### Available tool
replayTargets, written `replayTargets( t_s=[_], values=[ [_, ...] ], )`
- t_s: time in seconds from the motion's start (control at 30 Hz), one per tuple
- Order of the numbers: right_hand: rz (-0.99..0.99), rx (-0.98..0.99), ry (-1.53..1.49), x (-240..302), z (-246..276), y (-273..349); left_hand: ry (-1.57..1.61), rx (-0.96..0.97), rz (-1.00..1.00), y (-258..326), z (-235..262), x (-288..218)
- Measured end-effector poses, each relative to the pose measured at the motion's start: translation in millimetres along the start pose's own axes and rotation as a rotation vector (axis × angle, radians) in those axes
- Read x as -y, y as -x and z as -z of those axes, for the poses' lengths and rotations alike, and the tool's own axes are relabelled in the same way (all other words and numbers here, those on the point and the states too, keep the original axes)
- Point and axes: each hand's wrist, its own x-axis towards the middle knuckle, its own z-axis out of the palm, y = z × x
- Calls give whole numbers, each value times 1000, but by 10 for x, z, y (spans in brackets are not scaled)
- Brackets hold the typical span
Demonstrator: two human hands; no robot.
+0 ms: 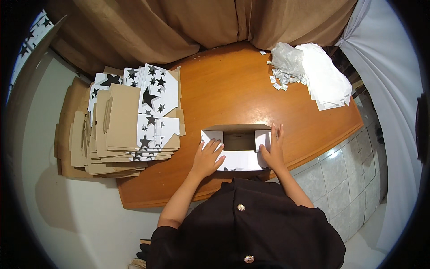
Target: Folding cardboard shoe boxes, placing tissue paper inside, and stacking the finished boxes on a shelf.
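A cardboard box, white outside with black stars and brown inside, stands at the table's near edge. Its top gapes in the middle, showing the brown inside. The left end flap and the right end flap are folded inward, and the back flap stands up. On the left flap and corner, my left hand lies with fingers spread and its thumb toward the front panel. Along the right side, my right hand rests with fingers stretched away from me and its thumb against the right flap.
Flat cardboard blanks, some printed with stars, are stacked unevenly at the left. At the far right of the wooden table lie white sheets, a clear plastic bag and several small white packets. Brown curtains hang behind.
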Motion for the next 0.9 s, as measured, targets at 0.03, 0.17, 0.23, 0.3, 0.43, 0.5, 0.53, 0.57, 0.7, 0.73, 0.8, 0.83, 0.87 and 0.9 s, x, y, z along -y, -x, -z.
replayTargets(
  t_s=[0.03, 0.17, 0.23, 0.3, 0.43, 0.5, 0.53, 0.57, 0.7, 0.73, 0.8, 0.83, 0.87, 0.9],
  values=[
    [-18, -17, 17, 15, 2, -6, -19, 18, -6, -2, 1, 6],
    [-83, -41, 63, 49, 28, -59, 55, 0, 20, 27, 10, 4],
    [-122, -8, 68, 35, 33, -89, 120, -91, 101, 56, 21, -8],
    [-158, 28, 72, 28, 29, -97, 136, -147, 129, 100, -20, -1],
    [-97, 3, 31, -14, 26, -91, 227, -303, 210, 133, -94, 43],
    [-27, -32, 13, -129, 44, -62, 286, -343, 234, 132, -95, 39],
    [-8, -20, -68, -233, 50, -24, 344, -384, 255, 130, -84, 34],
    [10, -8, -149, -327, 41, -2, 350, -377, 251, 136, -110, 64],
    [61, 5, -52, -403, -13, -14, 391, -370, 308, 126, -165, 104],
    [31, 2, 29, -265, -2, -31, 388, -326, 416, 99, -152, 76],
    [0, -2, 110, -68, 15, -60, 384, -282, 522, 47, -120, 28],
    [-64, 0, 161, 0, 24, -73, 411, -255, 605, 20, -101, 8],
    [-128, 2, 211, 42, 22, -86, 438, -228, 688, 6, -91, 1],
    [-126, 1, 211, 62, 17, -102, 437, -229, 687, 1, -102, 13]
  ],
)
